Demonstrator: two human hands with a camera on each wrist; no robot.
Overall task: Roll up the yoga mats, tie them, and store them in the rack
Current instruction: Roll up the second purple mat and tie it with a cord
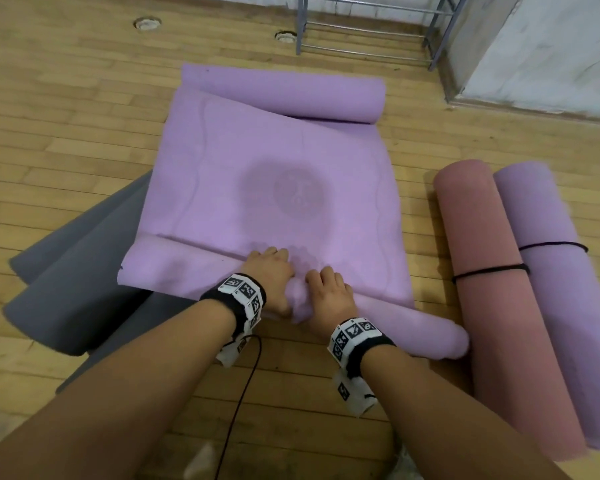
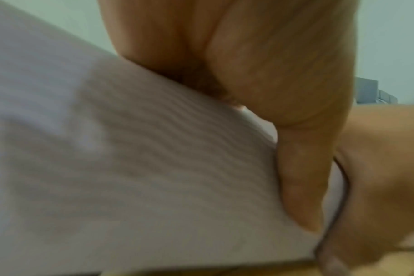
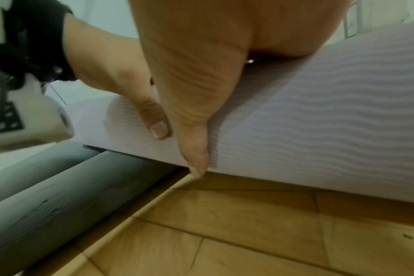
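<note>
Both hands, the left hand (image 1: pixel 272 271) and right hand (image 1: pixel 328 292), are curling around the lilac yoga mat's (image 1: pixel 274 188) near roll (image 1: pixel 406 323), side by side, keeping it tight while the unrolled part is lying flat ahead of them.

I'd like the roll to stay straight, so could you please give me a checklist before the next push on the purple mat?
1. Both hands on the roll: left hand and right hand grip it: ok.
2. Hands spread apart: both near the middle: not ok.
3. Roll ends even: cannot tell.
4. Purple mat flat ahead: far end curled: not ok.
5. Grey mat clear of the roll: underneath: not ok.
6. Tie string within reach: cannot tell.
</note>
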